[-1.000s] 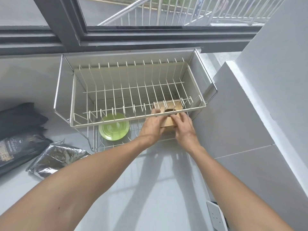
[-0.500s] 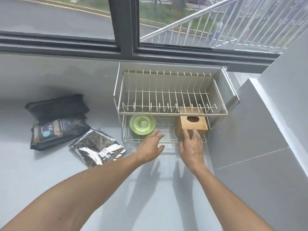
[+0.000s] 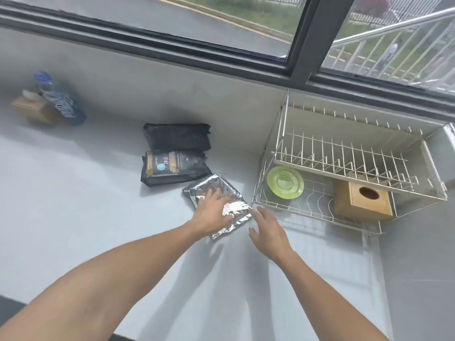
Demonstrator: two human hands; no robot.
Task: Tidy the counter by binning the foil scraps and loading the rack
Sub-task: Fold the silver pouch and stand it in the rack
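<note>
A crinkled silver foil packet (image 3: 216, 190) lies flat on the grey counter, just left of the wire dish rack (image 3: 354, 153). My left hand (image 3: 213, 212) rests on top of the packet with fingers spread. My right hand (image 3: 269, 228) hovers open at the packet's right edge, fingertips close to the foil. On the rack's lower shelf stand a green plate (image 3: 285, 182) and a wooden box with a round hole (image 3: 363, 200). The upper shelf holds nothing.
Two black packets (image 3: 176, 136) (image 3: 174, 167) lie behind the foil one. At the far left stand a blue bottle (image 3: 59, 99) and a brown box (image 3: 32, 109). A grey wall block borders the counter on the right; a window runs along the back.
Both hands left the wooden box in the rack's lower shelf and moved left. My left hand now lies on the foil packet. The view swung left.
</note>
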